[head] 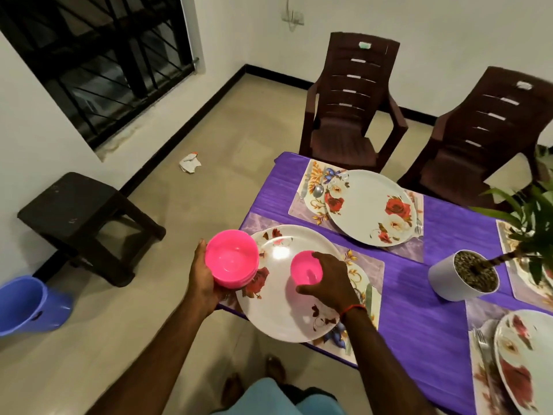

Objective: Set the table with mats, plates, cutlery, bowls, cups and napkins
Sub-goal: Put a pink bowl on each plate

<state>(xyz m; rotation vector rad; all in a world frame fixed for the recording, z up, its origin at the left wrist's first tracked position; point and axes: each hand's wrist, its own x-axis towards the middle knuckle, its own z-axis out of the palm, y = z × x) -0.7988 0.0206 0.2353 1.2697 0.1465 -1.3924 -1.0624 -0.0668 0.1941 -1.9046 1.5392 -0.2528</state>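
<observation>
Over the near plate (pixel 278 319), the right hand (pixel 326 280) grips one pink bowl (pixel 305 267) by its side.
It is best lowered level onto the plate's middle and released only once it sits flat. The left hand (pixel 203 280) cradles the bowl stack (pixel 232 259) beside the surface (pixel 419 310) edge, and holding it upright would be wise.

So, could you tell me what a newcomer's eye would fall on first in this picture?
Bright pink stands out first: the left hand grips a stack of pink bowls at the table's near left corner, and the right hand holds a single pink bowl over the nearest flowered plate. Next comes the vivid purple tablecloth, with a white plant pot standing on it to the right.
</observation>
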